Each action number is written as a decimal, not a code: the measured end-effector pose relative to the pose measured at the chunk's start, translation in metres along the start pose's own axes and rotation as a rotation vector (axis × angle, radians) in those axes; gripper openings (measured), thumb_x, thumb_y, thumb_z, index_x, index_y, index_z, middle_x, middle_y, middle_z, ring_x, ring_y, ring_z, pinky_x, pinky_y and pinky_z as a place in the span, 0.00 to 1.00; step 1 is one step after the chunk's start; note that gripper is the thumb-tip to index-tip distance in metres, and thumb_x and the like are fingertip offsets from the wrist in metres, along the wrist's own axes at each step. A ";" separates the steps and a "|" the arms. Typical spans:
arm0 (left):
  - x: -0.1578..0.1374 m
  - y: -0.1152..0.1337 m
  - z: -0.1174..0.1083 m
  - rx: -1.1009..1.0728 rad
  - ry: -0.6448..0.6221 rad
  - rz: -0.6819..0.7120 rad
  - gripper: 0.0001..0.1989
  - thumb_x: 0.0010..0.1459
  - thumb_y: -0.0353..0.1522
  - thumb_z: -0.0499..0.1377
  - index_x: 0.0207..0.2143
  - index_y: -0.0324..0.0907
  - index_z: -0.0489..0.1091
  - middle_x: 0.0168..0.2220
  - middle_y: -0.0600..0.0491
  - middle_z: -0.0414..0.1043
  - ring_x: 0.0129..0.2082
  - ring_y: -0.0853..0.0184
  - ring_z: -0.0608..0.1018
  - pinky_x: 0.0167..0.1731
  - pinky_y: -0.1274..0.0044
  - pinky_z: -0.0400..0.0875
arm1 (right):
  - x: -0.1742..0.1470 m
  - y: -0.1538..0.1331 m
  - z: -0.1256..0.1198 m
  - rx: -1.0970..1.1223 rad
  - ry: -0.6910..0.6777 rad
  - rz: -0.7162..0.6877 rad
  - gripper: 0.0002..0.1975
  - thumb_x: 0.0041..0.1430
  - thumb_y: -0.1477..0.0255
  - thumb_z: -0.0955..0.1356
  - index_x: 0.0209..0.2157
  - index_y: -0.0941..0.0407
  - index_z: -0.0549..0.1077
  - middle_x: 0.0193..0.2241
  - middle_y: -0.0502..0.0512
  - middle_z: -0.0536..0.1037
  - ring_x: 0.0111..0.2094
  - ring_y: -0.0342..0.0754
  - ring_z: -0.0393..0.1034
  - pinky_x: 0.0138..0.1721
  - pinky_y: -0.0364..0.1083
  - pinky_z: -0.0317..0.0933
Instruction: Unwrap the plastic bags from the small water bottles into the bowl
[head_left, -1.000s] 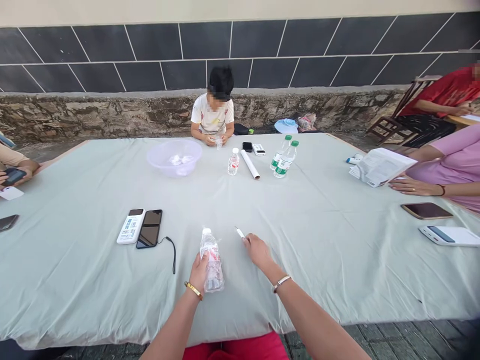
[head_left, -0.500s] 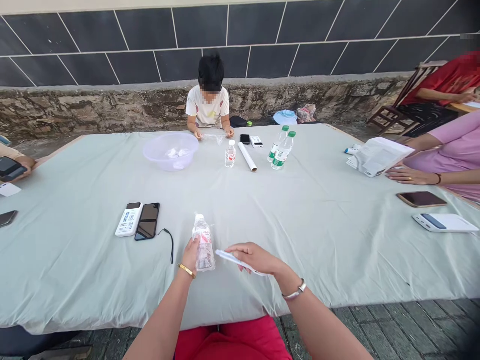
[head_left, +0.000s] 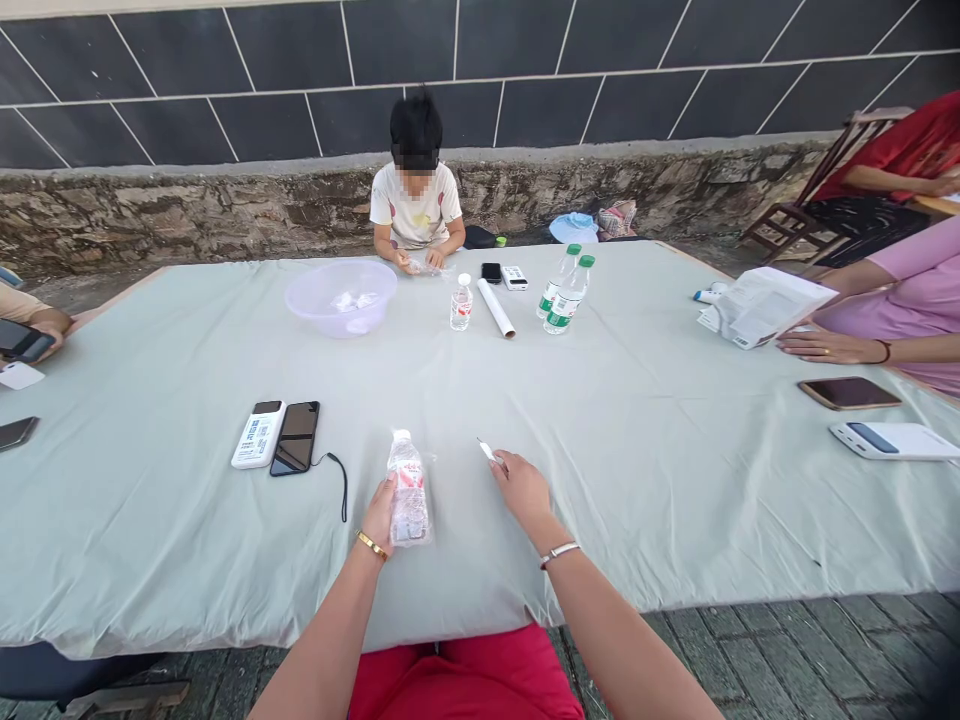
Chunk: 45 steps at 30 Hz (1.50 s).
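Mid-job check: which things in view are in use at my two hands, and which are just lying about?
In use, by the look of it:
plastic-wrapped bottle, in the left hand
white pen-like tool, in the right hand

Apparently just lying about:
white power bank
smartphone with wrist strap
white roll
two green-capped bottles

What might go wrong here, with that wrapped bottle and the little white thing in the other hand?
The slim white tool in the right hand has a thin dark tip that might scratch someone if handled carelessly.

The crinkled clear plastic around the bottle could slide under the left hand, loosening its hold.

The black strap beside that hand might get snagged and tug the phone.
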<state>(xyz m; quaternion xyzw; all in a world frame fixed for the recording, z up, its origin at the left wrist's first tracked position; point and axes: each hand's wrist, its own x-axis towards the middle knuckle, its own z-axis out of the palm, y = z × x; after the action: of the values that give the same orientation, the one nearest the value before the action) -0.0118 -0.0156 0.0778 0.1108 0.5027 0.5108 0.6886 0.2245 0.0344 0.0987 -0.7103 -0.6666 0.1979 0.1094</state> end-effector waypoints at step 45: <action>-0.014 0.013 0.042 0.068 0.012 0.257 0.27 0.47 0.55 0.60 0.22 0.45 0.52 0.15 0.65 0.47 0.11 0.79 0.49 0.10 0.82 0.43 | -0.060 -0.074 0.030 0.240 -0.072 -0.053 0.29 0.63 0.61 0.58 0.62 0.57 0.54 0.58 0.61 0.64 0.58 0.53 0.58 0.55 0.49 0.55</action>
<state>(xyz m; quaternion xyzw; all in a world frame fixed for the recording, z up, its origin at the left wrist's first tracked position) 0.0143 -0.0058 0.1140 0.1944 0.5052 0.5780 0.6106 0.1426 -0.0218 0.1109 -0.6668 -0.6601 0.2985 0.1748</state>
